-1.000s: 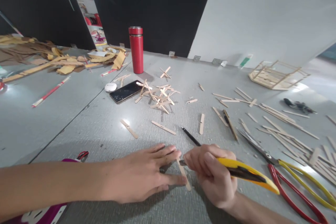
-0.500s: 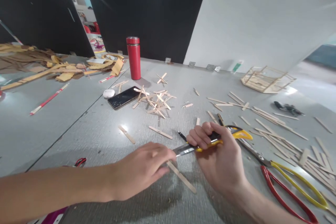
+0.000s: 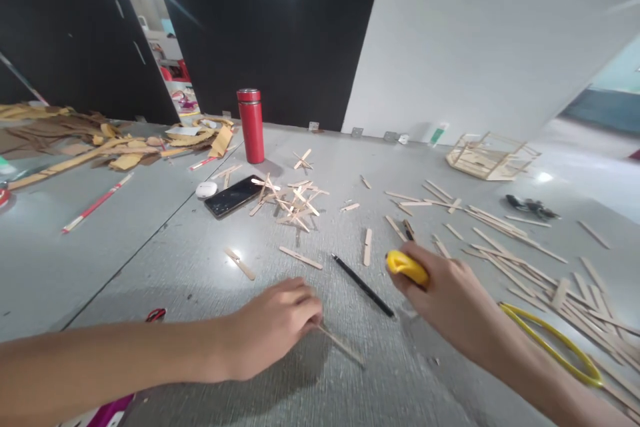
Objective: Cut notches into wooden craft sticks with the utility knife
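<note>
My left hand (image 3: pixel 273 327) is curled low over the grey table (image 3: pixel 200 260), its fingers pinched on one end of a thin wooden stick (image 3: pixel 343 345) that lies slanting to the right. My right hand (image 3: pixel 450 303) is closed round a yellow utility knife (image 3: pixel 407 267), whose yellow end sticks out to the upper left; the blade is hidden. A black pen (image 3: pixel 363 285) lies between the two hands.
Loose wooden sticks (image 3: pixel 295 203) are piled in the middle and scattered at the right (image 3: pixel 520 247). A phone (image 3: pixel 235 195), a white earbud case (image 3: pixel 206 189) and a red flask (image 3: pixel 251 125) stand behind. Yellow-handled scissors (image 3: pixel 550 340) lie by my right forearm. A stick frame (image 3: pixel 490 155) sits far right.
My right hand has turned the knife away from the stick and moved right, so the blade no longer shows. My left hand went from flat on the stick to pinching its end.
</note>
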`<state>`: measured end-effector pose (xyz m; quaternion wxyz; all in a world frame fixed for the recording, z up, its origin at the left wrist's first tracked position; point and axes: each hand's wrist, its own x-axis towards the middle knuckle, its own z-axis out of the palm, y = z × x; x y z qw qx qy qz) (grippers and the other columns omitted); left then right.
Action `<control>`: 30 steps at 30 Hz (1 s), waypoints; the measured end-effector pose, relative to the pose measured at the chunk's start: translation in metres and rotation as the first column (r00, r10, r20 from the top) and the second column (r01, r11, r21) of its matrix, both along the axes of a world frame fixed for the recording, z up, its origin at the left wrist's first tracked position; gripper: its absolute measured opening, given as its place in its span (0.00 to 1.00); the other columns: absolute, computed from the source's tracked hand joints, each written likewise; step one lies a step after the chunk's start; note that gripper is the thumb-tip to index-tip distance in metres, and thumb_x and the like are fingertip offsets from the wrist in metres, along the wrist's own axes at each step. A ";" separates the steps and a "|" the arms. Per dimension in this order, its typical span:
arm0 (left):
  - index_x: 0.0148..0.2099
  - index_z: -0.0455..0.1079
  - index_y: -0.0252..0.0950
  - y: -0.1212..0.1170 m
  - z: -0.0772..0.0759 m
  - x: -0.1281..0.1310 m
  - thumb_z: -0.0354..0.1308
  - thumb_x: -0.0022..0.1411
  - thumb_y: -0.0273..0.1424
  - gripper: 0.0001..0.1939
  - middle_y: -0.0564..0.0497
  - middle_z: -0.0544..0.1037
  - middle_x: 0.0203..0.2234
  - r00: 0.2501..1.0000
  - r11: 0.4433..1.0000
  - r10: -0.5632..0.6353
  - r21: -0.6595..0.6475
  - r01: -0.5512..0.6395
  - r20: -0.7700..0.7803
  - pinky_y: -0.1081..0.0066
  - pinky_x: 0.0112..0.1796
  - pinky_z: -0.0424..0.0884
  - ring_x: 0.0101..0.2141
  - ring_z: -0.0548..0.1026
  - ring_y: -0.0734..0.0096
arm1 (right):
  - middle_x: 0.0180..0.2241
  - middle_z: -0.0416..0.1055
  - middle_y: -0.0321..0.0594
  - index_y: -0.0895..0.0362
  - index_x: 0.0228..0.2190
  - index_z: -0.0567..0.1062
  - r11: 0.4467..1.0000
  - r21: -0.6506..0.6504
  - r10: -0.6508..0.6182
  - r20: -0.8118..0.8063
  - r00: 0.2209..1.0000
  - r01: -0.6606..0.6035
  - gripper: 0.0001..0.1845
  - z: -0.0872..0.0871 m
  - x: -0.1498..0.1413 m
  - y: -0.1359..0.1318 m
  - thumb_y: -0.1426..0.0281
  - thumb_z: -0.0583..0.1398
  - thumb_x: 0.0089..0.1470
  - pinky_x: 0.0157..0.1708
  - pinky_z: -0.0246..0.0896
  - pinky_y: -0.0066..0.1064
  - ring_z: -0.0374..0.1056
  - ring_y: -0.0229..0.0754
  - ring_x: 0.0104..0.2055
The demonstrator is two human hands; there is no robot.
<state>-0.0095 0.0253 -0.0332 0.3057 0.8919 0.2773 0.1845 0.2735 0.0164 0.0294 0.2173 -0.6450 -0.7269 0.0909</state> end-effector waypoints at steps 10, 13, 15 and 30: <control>0.52 0.69 0.39 -0.005 0.081 -0.009 0.48 0.77 0.40 0.14 0.56 0.69 0.30 0.968 0.825 0.226 -0.549 -0.132 0.107 0.73 0.33 0.68 0.31 0.69 0.73 | 0.36 0.72 0.40 0.51 0.37 0.71 0.978 0.181 0.113 -0.022 0.993 -0.107 0.11 -0.002 0.021 -0.034 0.63 0.52 0.70 0.35 0.61 0.35 0.67 0.42 0.32; 0.47 0.68 0.39 0.000 0.084 -0.004 0.49 0.76 0.40 0.12 0.57 0.67 0.29 0.966 0.820 0.224 -0.561 -0.114 0.130 0.73 0.31 0.65 0.28 0.66 0.76 | 0.40 0.73 0.40 0.50 0.39 0.75 0.976 0.219 0.068 -0.225 0.972 -0.018 0.11 0.009 0.018 -0.041 0.59 0.55 0.69 0.36 0.63 0.34 0.69 0.43 0.36; 0.42 0.68 0.38 0.007 0.074 0.002 0.49 0.75 0.38 0.12 0.58 0.67 0.27 0.976 0.833 0.196 -0.541 -0.114 0.096 0.74 0.29 0.64 0.26 0.65 0.77 | 0.37 0.73 0.39 0.49 0.37 0.75 0.987 0.147 0.015 -0.448 0.894 0.058 0.12 0.013 0.012 -0.042 0.57 0.58 0.68 0.38 0.64 0.34 0.70 0.44 0.39; 0.32 0.67 0.37 0.035 0.001 0.022 0.54 0.68 0.30 0.10 0.57 0.72 0.20 0.993 0.771 0.098 -0.636 -0.033 0.067 0.77 0.21 0.64 0.18 0.70 0.77 | 0.13 0.46 0.24 0.54 0.15 0.60 0.983 0.078 0.054 -0.988 -0.147 -0.169 0.26 -0.017 -0.091 0.011 0.64 0.63 0.59 0.16 0.36 0.29 0.37 0.31 0.15</control>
